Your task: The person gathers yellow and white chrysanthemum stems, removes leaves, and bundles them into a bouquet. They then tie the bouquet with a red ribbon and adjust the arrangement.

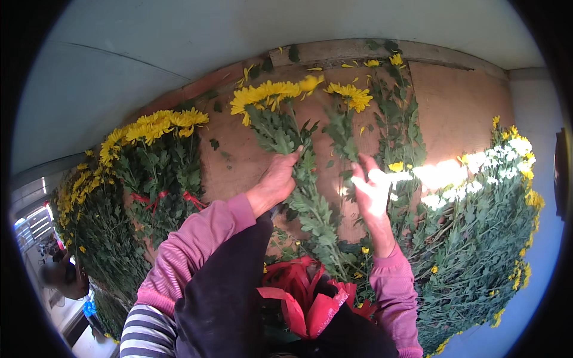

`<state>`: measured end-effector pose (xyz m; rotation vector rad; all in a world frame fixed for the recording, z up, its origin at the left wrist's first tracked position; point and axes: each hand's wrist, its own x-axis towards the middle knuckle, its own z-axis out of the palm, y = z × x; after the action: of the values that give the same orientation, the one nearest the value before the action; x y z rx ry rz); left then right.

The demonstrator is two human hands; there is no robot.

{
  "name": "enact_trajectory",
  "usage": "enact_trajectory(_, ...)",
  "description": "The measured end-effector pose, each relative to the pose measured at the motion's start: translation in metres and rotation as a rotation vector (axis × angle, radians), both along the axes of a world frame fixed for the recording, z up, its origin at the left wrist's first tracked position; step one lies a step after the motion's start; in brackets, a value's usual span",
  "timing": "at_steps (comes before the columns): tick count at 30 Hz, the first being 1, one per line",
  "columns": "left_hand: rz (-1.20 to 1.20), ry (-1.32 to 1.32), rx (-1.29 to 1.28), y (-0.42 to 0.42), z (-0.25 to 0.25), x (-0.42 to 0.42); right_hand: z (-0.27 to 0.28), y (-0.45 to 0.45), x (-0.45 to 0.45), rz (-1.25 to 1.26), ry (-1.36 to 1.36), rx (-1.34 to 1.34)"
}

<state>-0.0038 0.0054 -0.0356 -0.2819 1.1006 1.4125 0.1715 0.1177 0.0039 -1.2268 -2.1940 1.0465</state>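
Observation:
My left hand is closed around the leafy stems of a bunch of yellow chrysanthemums, whose heads point away from me. To its right, my right hand has its thumb and fingers at the lower part of a chrysanthemum stem with yellow flowers on top. Sunlight washes out part of that hand, and whether it grips the stem cannot be told. Red ribbons or strips lie in front of my body, below the stems.
Bunches tied with red ribbon lie on the left, beside more yellow flowers. A large heap of leafy stems fills the right. Loose petals and leaves dot the brown board. A person is at the far left.

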Motion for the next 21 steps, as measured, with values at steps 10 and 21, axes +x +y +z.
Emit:
enact_trajectory(10, -0.021, 0.123, 0.026, 0.018, 0.036, 0.016, 0.023, -0.051, -0.022, 0.212, -0.229, -0.034)
enact_trajectory(21, -0.003, -0.073, 0.046, 0.014, 0.025, 0.005, -0.073, 0.009, 0.007, 0.104, -0.245, 0.127)
